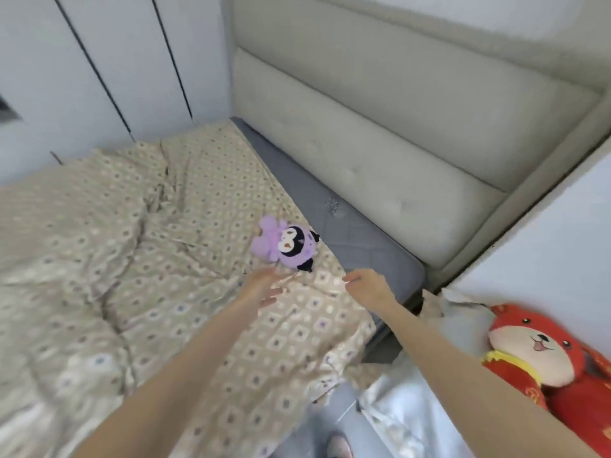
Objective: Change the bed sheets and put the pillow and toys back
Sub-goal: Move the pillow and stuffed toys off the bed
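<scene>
Status: the beige cotton-looking sheet with a small diamond print (pixel 172 259) lay across the bed but was heavily creased and untucked. It stopped short of the head end, leaving a strip of grey quilted mattress (pixel 347 233) bare along the pale padded fabric headboard (pixel 380 133). Judged: sheet spread but not finished; smoothing and tucking were left.

Toys: one small purple plush toy with a black-and-white face (pixel 286 244) lay on the sheet near its head-end edge. A larger red-and-cream plush animal in a red and gold costume (pixel 542 358) sat off the bed at the right, against the white wall, not yet returned. No pillow in view.

Hands: the left hand (pixel 264 285) was extended just below the purple toy with fingers spread, holding nothing; motion blur made contact with the sheet uncertain. The right hand (pixel 367 284) was near the sheet's corner with fingers curled as if pinching; I could not tell whether cloth was between them.

Textures: sheet thin and limp, folding in soft ridges; mattress stitched in diamonds; headboard in two rounded upholstered bands; both toys soft pile.
</scene>
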The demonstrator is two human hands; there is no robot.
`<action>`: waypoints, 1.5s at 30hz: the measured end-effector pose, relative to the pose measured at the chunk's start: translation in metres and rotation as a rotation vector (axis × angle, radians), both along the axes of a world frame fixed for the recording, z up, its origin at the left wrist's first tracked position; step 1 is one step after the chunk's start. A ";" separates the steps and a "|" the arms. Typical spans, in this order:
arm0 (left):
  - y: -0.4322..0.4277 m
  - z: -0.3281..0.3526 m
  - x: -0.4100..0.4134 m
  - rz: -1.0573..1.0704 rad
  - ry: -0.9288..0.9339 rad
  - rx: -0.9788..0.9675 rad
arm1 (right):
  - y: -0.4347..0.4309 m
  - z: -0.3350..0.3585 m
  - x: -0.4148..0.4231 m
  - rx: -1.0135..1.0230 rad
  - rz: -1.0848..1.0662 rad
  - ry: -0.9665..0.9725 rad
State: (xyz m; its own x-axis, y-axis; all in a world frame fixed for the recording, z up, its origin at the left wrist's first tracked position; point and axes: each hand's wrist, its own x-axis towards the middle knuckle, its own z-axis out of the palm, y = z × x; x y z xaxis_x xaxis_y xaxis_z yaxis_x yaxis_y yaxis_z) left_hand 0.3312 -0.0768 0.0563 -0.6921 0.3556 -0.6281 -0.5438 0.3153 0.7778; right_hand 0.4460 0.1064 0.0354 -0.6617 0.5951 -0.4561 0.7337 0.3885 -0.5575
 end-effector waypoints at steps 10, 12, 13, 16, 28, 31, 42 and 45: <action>0.041 -0.064 -0.126 0.072 -0.004 -0.099 | 0.039 -0.089 -0.138 -0.221 -0.011 -0.099; 0.060 -0.084 -0.152 0.081 -0.009 -0.106 | 0.052 -0.114 -0.165 -0.269 -0.025 -0.150; 0.069 -0.092 -0.163 0.087 -0.016 -0.116 | 0.058 -0.127 -0.176 -0.286 -0.043 -0.180; 0.095 -0.121 -0.195 0.102 -0.045 -0.137 | 0.076 -0.167 -0.208 -0.354 -0.075 -0.242; 0.116 -0.207 -0.251 0.160 -0.176 -0.247 | 0.099 -0.271 -0.279 -0.578 -0.190 -0.360; 0.114 -0.211 -0.256 0.171 -0.178 -0.260 | 0.101 -0.277 -0.284 -0.570 -0.189 -0.371; 0.118 -0.173 -0.256 0.095 -0.078 -0.257 | 0.114 -0.212 -0.304 -0.652 -0.454 0.146; 0.118 -0.149 -0.249 0.068 -0.028 -0.238 | 0.116 -0.179 -0.301 -0.579 -0.446 0.221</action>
